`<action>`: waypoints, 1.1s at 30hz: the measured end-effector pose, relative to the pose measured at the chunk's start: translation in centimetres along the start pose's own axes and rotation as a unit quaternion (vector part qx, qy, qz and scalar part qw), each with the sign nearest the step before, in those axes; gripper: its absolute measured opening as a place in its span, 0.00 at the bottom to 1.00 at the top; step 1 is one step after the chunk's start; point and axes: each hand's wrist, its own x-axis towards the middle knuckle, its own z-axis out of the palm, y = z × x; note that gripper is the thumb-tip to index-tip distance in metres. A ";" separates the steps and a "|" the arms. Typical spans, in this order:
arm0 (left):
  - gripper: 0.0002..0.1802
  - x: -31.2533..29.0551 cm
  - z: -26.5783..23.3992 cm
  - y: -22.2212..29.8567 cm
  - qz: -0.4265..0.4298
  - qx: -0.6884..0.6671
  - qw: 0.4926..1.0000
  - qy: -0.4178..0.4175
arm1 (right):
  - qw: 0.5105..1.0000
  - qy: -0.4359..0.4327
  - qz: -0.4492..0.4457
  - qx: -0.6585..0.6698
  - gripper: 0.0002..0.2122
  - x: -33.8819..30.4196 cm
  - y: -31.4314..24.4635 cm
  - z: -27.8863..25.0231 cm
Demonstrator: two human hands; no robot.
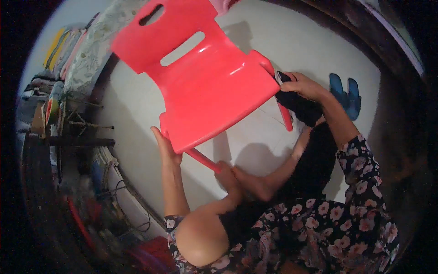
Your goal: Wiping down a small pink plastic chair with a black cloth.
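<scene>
A red plastic chair (205, 105) with two slots in its backrest is tilted in front of me, its seat facing up. My left hand (168, 145) grips the seat's near left corner, thumb out along the side and fingers hidden under the edge. At the seat's right corner, my right hand (303, 86) is closed on a black cloth (299, 107) that hangs down beside a chair leg. The cloth touches the seat's side edge there. Another chair leg (203, 160) reaches down close to my bare feet (248, 182).
Blue slippers (345, 96) lie on the pale floor (137, 105) to the right. Along the left stand folded clothes (66, 50), a patterned cloth (91, 59), and a dark shelf (82, 141) with papers and a loose cable (119, 192). Something pink (222, 5) shows behind the backrest.
</scene>
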 end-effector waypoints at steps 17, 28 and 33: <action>0.29 0.8 -1.7 4.8 0.151 0.051 0.987 0.020 | 0.999 -0.030 0.005 0.034 0.20 -0.2 -8.7 4.4; 0.46 -1.0 0.4 3.9 0.172 0.094 0.981 -0.008 | 0.899 0.285 -0.174 -0.283 0.19 -0.2 -12.0 6.9; 0.45 -2.1 1.3 4.6 0.156 0.046 0.987 -0.002 | 0.771 0.262 -0.422 -0.399 0.16 -0.6 -16.6 11.0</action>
